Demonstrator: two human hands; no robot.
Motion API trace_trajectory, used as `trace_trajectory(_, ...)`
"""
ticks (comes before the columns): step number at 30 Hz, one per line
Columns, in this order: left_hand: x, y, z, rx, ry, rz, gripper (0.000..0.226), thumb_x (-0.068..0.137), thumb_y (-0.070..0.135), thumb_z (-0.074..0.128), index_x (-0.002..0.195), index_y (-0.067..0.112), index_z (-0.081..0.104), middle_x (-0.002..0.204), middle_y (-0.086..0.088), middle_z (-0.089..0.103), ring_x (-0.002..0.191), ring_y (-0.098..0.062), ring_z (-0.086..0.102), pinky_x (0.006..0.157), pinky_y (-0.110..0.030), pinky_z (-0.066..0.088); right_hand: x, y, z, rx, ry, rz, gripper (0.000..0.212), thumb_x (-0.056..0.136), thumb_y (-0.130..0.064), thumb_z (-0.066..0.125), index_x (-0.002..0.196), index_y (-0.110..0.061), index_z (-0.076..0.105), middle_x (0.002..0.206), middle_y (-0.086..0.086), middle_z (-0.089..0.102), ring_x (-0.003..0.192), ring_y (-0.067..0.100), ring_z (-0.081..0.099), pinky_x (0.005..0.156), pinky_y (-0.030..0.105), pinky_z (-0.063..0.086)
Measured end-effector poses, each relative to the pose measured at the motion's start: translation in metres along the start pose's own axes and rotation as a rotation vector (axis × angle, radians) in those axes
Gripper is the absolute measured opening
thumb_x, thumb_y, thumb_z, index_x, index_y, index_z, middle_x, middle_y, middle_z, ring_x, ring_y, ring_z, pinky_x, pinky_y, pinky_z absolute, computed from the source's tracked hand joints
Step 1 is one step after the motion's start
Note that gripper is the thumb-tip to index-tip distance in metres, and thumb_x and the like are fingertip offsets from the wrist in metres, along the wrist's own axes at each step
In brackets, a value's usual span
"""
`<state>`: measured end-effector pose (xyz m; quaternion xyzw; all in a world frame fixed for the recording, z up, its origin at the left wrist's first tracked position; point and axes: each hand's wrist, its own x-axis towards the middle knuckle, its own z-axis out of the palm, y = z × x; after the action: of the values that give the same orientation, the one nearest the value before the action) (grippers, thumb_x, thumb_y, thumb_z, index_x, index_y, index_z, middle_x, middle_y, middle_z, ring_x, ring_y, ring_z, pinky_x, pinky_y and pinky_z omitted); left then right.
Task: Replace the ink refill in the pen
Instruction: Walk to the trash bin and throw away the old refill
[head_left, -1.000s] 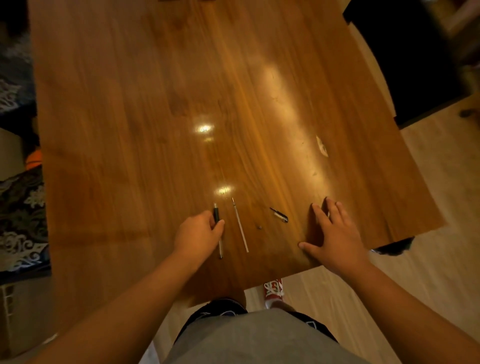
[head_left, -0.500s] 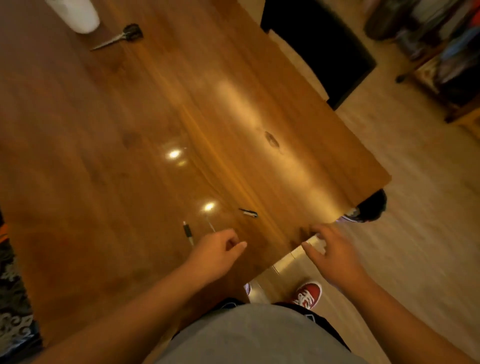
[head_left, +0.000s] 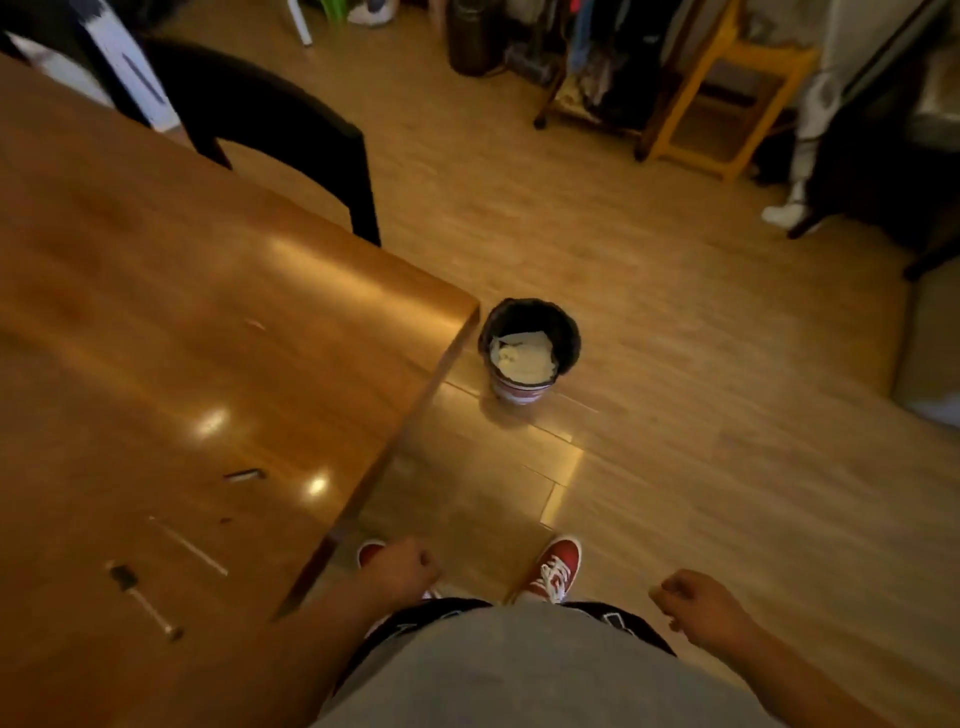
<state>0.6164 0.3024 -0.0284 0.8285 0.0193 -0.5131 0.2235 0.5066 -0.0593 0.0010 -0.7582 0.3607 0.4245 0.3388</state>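
Observation:
Pen parts lie near the front edge of the wooden table (head_left: 156, 312). A slim pen piece with a black grip (head_left: 141, 598) is closest to me. A thin pale refill (head_left: 188, 546) lies just beyond it. Farther on lies a short dark piece (head_left: 244, 474), with a tiny dark speck (head_left: 226, 519) between it and the refill. My left hand (head_left: 404, 569) hangs off the table's corner, fingers curled, with nothing visible in it. My right hand (head_left: 698, 605) is curled too, out over the floor, far from the parts.
A small black bin (head_left: 530, 345) with white paper in it stands on the wooden floor just past the table's corner. A black chair (head_left: 291, 130) sits at the table's far side. A yellow wooden rack (head_left: 727, 104) and clutter line the back. My red shoes (head_left: 556, 569) are below.
The view has swung right, away from the table to the floor and bin. Both hands have left the table and closed; the pen parts stay lying where they were.

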Motion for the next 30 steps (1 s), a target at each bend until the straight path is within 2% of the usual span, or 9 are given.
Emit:
trace_trajectory(2, 0.008, 0.014, 0.009, 0.043, 0.028, -0.034, 0.019, 0.087, 0.031, 0.058, 0.072, 0.02, 0.059, 0.081, -0.007, 0.065, 0.079, -0.02, 0.063, 0.071, -0.034, 0.049, 0.009, 0.039, -0.016, 0.105, 0.002, 0.078, 0.026, 0.091, -0.027, 0.063, 0.077, -0.006, 0.06, 0.077, 0.014, 0.063, 0.063, 0.023, 0.061, 0.053, 0.026, 0.042)
trace_trajectory(5, 0.015, 0.044, 0.012, 0.102, 0.081, -0.073, 0.022, 0.09, 0.037, 0.057, 0.086, 0.017, 0.066, 0.089, -0.006, 0.068, 0.082, -0.017, 0.063, 0.07, -0.028, 0.045, 0.018, 0.079, -0.035, 0.188, -0.008, 0.182, 0.026, 0.092, -0.023, 0.062, 0.074, -0.005, 0.057, 0.07, 0.013, 0.056, 0.057, 0.024, 0.052, 0.051, 0.027, 0.036)
trace_trajectory(9, 0.029, 0.093, 0.001, 0.078, 0.151, -0.084, 0.024, 0.091, 0.032, 0.058, 0.082, 0.012, 0.065, 0.085, -0.01, 0.069, 0.078, -0.022, 0.064, 0.069, -0.034, 0.048, 0.032, 0.1, -0.063, 0.276, -0.008, 0.246, 0.027, 0.092, -0.022, 0.062, 0.072, -0.004, 0.056, 0.07, 0.014, 0.058, 0.054, 0.024, 0.05, 0.051, 0.029, 0.034)
trace_trajectory(12, 0.045, 0.125, -0.011, 0.077, 0.157, -0.072, 0.028, 0.091, 0.029, 0.058, 0.084, 0.003, 0.065, 0.087, -0.018, 0.071, 0.079, -0.029, 0.065, 0.072, -0.039, 0.052, 0.048, 0.09, -0.091, 0.346, 0.017, 0.208, 0.023, 0.091, -0.022, 0.062, 0.077, -0.004, 0.06, 0.076, 0.015, 0.062, 0.06, 0.026, 0.054, 0.054, 0.029, 0.036)
trace_trajectory(17, 0.081, 0.167, -0.028, 0.091, 0.055, -0.098, 0.028, 0.091, 0.031, 0.058, 0.067, 0.016, 0.056, 0.073, -0.006, 0.065, 0.069, -0.019, 0.06, 0.07, -0.032, 0.049, 0.093, 0.051, -0.157, 0.458, 0.071, 0.08, 0.019, 0.091, -0.023, 0.063, 0.083, -0.005, 0.063, 0.081, 0.013, 0.064, 0.061, 0.023, 0.056, 0.052, 0.028, 0.04)
trace_trajectory(20, 0.112, 0.199, -0.042, 0.093, 0.004, -0.103, 0.033, 0.092, 0.03, 0.057, 0.063, 0.016, 0.049, 0.069, -0.005, 0.058, 0.065, -0.018, 0.056, 0.067, -0.031, 0.045, 0.127, 0.024, -0.202, 0.446, 0.103, 0.022, 0.02, 0.091, -0.023, 0.062, 0.084, -0.004, 0.064, 0.081, 0.012, 0.065, 0.062, 0.022, 0.058, 0.052, 0.027, 0.041)
trace_trajectory(23, 0.147, 0.239, -0.063, 0.071, -0.018, -0.086, 0.028, 0.092, 0.025, 0.057, 0.068, 0.014, 0.048, 0.072, -0.008, 0.056, 0.066, -0.02, 0.053, 0.07, -0.033, 0.045, 0.153, 0.002, -0.249, 0.437, 0.137, 0.008, 0.019, 0.09, -0.021, 0.063, 0.085, -0.003, 0.064, 0.081, 0.012, 0.064, 0.062, 0.021, 0.059, 0.052, 0.026, 0.041)
trace_trajectory(27, 0.185, 0.308, -0.1, 0.125, -0.063, -0.039, 0.02, 0.093, 0.025, 0.055, 0.079, 0.01, 0.053, 0.08, -0.012, 0.06, 0.077, -0.026, 0.057, 0.084, -0.044, 0.051, 0.163, -0.012, -0.307, 0.429, 0.169, 0.039, 0.019, 0.088, -0.029, 0.065, 0.083, -0.01, 0.066, 0.082, 0.007, 0.069, 0.068, 0.021, 0.066, 0.055, 0.027, 0.046)
trace_trajectory(30, 0.21, 0.37, -0.127, 0.238, -0.076, 0.023, 0.025, 0.091, 0.031, 0.054, 0.074, 0.013, 0.054, 0.078, -0.014, 0.061, 0.077, -0.03, 0.061, 0.072, -0.042, 0.05, 0.167, -0.013, -0.342, 0.446, 0.197, 0.071, 0.018, 0.089, -0.026, 0.064, 0.081, -0.01, 0.064, 0.078, 0.01, 0.066, 0.066, 0.022, 0.065, 0.056, 0.028, 0.044)
